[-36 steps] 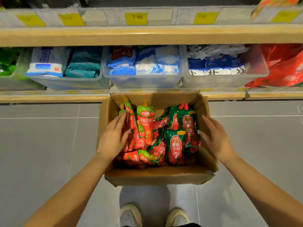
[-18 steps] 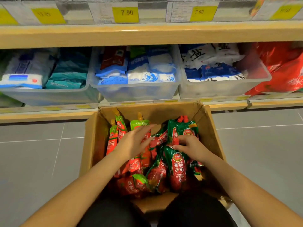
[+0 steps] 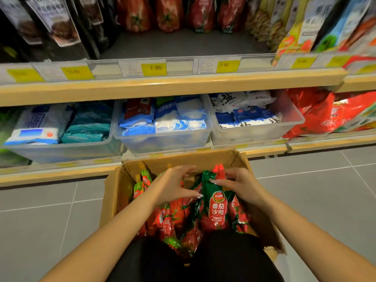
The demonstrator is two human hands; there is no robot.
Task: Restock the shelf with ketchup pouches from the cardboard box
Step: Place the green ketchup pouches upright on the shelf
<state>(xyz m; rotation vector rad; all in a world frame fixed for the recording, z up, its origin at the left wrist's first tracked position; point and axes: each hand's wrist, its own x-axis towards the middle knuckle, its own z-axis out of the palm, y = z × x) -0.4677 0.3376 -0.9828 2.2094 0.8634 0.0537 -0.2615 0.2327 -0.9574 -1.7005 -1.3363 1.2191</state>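
Note:
An open cardboard box (image 3: 114, 192) stands on the floor in front of the shelves, full of ketchup pouches. Red pouches with green tops and orange caps (image 3: 142, 182) stand at its left side. A green and red pouch marked TOMATO KETCHUP (image 3: 217, 208) stands upright in the middle, with red caps at its top. My right hand (image 3: 242, 184) pinches the top of this pouch, thumb in front and fingers behind. My left hand (image 3: 173, 186) is spread over the red pouches beside it, fingers apart, its thumb close to the green pouch.
Above is a wood-edged shelf (image 3: 183, 86) with yellow 7.90 price tags (image 3: 154, 68); red pouches (image 3: 168, 13) stand at its back with bare grey shelf (image 3: 183, 45) in front. Clear bins of salt bags (image 3: 162, 137) fill the bottom shelf. My knees (image 3: 193, 259) cover the box's near edge.
My view has tilted up, so the upper shelf now shows. Both hands moved from the box sides to the middle, and my right hand has closed on the green pouch's top.

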